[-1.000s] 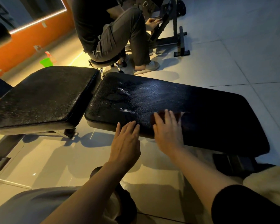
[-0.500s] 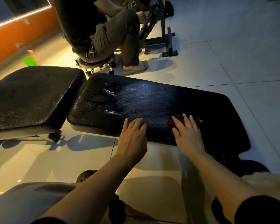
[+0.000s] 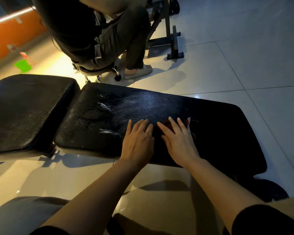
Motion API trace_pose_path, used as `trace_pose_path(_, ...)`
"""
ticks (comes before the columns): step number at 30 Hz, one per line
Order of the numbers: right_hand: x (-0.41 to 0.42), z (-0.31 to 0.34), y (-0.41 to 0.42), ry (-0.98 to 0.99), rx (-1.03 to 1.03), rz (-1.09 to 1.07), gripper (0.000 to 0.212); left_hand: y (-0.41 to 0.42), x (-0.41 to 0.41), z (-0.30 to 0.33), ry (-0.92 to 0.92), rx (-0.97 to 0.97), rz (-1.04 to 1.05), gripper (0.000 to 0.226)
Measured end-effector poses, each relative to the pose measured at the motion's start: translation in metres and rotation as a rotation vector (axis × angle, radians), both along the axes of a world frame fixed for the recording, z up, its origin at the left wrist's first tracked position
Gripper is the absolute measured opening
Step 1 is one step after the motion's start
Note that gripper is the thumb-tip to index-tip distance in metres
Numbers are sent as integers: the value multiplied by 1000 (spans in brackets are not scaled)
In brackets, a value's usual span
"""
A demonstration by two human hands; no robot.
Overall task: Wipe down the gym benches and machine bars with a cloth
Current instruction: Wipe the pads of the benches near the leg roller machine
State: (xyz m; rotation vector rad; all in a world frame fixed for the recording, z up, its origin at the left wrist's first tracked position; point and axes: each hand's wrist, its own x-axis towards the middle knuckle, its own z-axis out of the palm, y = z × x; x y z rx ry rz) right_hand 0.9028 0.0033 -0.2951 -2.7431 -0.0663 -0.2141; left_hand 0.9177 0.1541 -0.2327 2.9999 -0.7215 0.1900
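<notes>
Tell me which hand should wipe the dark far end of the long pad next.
Right. The right hand already presses the cloth flat, nearest the unwiped end of the long pad; the left hand rests bare.

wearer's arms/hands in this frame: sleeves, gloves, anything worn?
Both forearms bare, no gloves. No rings, watch or bands visible on the left hand or right hand. Dark, black-looking sleeve edges show near the frame bottom, clearest on the right arm. Light is dim, so small details could be missed.

Bare forearms, black short sleeve (image 3: 270, 219) on right arm, grey trousers (image 3: 20, 216)
</notes>
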Motion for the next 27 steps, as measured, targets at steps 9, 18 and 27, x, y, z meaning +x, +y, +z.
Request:
trace_pose_path(9,82,5,-25,38,-29,-19,48,-3,65,5,15,8,49,50)
trace_pose_path(18,146,0,-40,93,25,-80,48,-12,107,2,-19,7,14,39)
trace_pose_path(27,157,7,-27,75,67,-199,45,28,107,13,-46,42,105,44)
